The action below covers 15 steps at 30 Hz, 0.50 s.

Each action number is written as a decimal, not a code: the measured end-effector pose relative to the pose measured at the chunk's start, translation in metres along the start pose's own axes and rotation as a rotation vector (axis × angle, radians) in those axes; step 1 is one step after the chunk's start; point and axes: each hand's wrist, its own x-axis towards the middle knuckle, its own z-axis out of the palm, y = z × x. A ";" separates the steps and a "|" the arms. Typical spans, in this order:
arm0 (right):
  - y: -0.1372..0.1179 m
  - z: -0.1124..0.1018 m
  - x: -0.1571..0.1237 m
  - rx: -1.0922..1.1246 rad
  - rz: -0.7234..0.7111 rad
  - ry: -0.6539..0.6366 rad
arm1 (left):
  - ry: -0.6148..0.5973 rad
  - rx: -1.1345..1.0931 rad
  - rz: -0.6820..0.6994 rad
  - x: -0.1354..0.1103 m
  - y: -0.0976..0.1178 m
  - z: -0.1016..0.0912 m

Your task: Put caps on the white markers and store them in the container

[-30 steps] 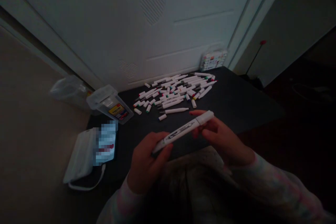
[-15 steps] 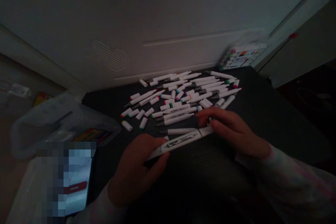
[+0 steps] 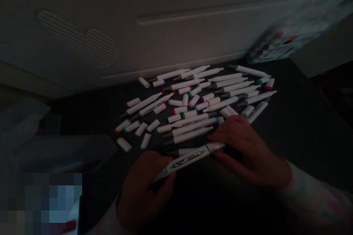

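One slim white plastic marker (image 3: pixel 189 158) is pinched at one end by the left hand (image 3: pixel 147 187), while the right hand (image 3: pixel 246 150) grips the other, seemingly working that end; the next move likely calls for a steady left hold. Beyond both hands, white markers (image 3: pixel 193 135) and colour-banded caps (image 3: pixel 124 144) litter the black tabletop (image 3: pixel 292 114).

A lone camera worn on a person's head here in the room looks forward and down, close above the left hand (image 3: pixel 145 187) and right hand (image 3: pixel 248 150), across scattered markers (image 3: pixel 194 134) on a dark tabletop (image 3: pixel 292 117) to a panel (image 3: pixel 179 40) whose lines climb rightward.
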 end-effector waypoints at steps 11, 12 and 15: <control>-0.001 0.005 0.000 0.031 0.032 -0.048 | 0.003 -0.011 -0.043 0.001 -0.006 0.002; -0.001 0.005 0.000 0.031 0.029 -0.047 | 0.007 -0.025 -0.053 0.001 -0.006 0.002; -0.001 0.005 0.001 0.039 0.032 -0.049 | 0.029 -0.054 -0.061 0.001 -0.005 0.003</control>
